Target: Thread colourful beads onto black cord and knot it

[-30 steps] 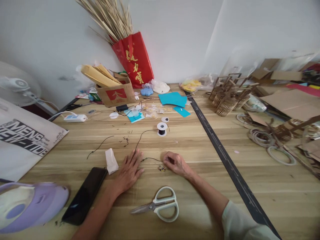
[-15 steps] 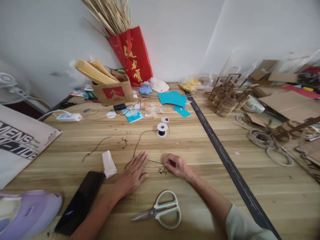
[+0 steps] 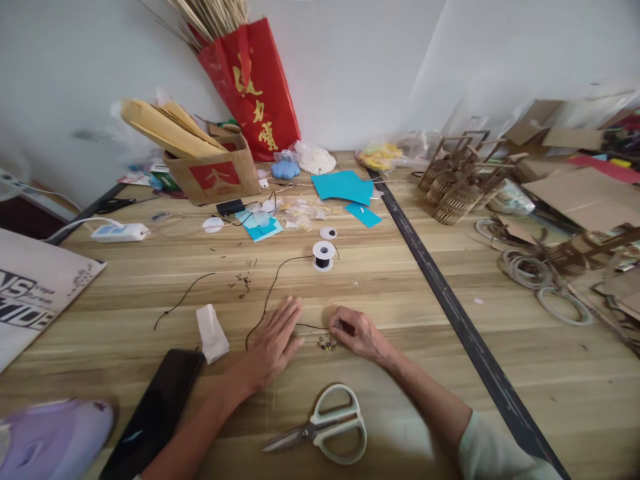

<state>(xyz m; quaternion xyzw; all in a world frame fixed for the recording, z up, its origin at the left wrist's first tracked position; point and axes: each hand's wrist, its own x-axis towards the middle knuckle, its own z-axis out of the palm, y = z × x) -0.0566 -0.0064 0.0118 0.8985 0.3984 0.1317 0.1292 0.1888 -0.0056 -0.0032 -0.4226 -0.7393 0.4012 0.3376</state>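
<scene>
My left hand (image 3: pixel 274 340) lies flat on the table with its fingers stretched out, across a thin black cord (image 3: pixel 271 288). That cord curves back to a white spool (image 3: pixel 323 256) wound with black cord. On the other side of the hand its end runs to my right hand (image 3: pixel 356 331), whose thumb and forefinger are pinched on it. A small cluster of beads (image 3: pixel 327 343) lies on the wood just left of and below the right fingers. Nearer to me, scissors (image 3: pixel 320 427) with pale handles rest with their blades pointing left.
A black phone (image 3: pixel 155 407), a folded white paper (image 3: pixel 213 333) and a loose cord piece (image 3: pixel 183 300) lie at the left. Blue sheets (image 3: pixel 343 187), a cardboard box (image 3: pixel 220 175) and a red bag (image 3: pixel 255 87) stand farther back. Woven baskets (image 3: pixel 453 193) and coils (image 3: pixel 524 270) occupy the right.
The camera view has shifted slightly. Both hands keep almost the same place, the left one flat and the right one pinching the cord.
</scene>
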